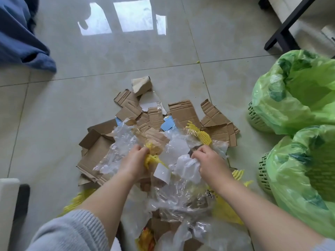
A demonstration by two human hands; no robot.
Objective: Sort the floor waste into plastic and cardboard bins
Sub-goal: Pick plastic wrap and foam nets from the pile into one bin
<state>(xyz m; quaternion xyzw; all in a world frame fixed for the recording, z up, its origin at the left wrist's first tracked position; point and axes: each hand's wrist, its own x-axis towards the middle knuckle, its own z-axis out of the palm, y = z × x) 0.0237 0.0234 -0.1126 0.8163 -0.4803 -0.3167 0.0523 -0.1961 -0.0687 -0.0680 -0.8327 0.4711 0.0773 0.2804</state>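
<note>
1. Torn brown cardboard pieces (183,113) lie flat and overlapping on the tiled floor.
2. Crumpled clear plastic film (123,142) spreads over the pile's near side.
3. Yellow foam netting (201,134) sits tangled in the film.
4. Two green-bagged bins, far one (297,95), near one (308,171), stand upright just right of the pile.

Two bare forearms, left hand (135,160) and right hand (208,161) both uncovered, no rings, watch or bracelets showing. On the left arm, a pale grey-blue knitted sleeve (72,232), ribbed in fine lines, pushed up toward the elbow and bunched in soft folds. At the lower right corner, only a sliver of the same grey-blue knit (326,246) on the right arm, too little to make out the ribbing.
</note>
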